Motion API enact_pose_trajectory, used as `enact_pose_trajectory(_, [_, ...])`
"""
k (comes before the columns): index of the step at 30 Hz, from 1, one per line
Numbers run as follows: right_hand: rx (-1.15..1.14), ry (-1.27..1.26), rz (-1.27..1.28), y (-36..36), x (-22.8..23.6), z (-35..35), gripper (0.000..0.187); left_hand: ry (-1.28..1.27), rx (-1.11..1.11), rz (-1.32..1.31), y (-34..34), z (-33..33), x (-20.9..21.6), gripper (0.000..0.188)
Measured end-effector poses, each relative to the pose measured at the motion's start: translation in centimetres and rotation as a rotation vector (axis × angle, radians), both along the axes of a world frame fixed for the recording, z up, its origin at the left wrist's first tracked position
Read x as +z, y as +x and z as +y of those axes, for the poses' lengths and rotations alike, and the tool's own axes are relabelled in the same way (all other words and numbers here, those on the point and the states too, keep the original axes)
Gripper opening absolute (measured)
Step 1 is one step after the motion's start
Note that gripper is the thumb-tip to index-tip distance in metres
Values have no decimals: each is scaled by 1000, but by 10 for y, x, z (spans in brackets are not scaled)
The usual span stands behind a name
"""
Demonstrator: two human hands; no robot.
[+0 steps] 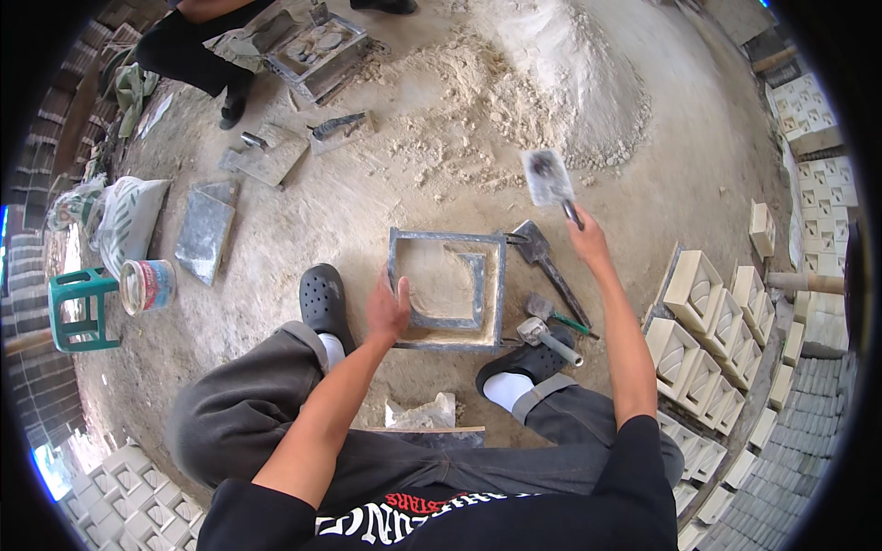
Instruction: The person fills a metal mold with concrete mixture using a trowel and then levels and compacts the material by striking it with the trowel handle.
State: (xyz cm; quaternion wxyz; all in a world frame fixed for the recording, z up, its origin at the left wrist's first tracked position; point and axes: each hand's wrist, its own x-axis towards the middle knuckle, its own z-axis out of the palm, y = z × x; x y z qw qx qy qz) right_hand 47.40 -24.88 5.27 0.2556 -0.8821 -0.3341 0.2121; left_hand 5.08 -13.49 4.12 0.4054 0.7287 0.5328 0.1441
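Note:
Between my feet lies a square metal mould with a curved, blade-like insert inside and pale powder on its floor. My left hand grips the mould's left wall, thumb over the inner side. Off to the right, my right hand is closed round the handle of a small flat shovel. Its dusty rectangular blade, marked by a dark patch, points toward the powder heap. Just right of the mould rest a dark long-handled tool, a green-handled tool and a hammer-like tool with a pipe handle.
A big pale powder heap rises at the far side. Cast blocks stand in rows at right. To the left are a green stool, a bucket and a slab. Another person's leg shows near a second mould.

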Motion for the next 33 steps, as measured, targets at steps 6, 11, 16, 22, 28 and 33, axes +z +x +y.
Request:
enact_pose_trajectory(6, [-31,-22,304,-72,8,152,46,37,14,-50,-6,2,-2,56])
enact_pose_trajectory(11, [-5,-163,311,-96,-32,249,46,74,28,41,-18,-2,-8,59])
enact_pose_trajectory(16, [-113,-146,88,-68,-81,307,50,110,2,39,-15,-4,-5,60])
enact_pose_trajectory(22, [-111,-132,6,-60,-81,314,51,84,-6,58,-14,-6,-5,63])
enact_pose_trajectory(28, [-57,-87,20,-72,-48,248,50,82,8,-5,-16,-6,-10,64])
enact_pose_trajectory(33, [22,-4,-33,-65,11,168,50,46,14,-4,-11,-4,-2,61])
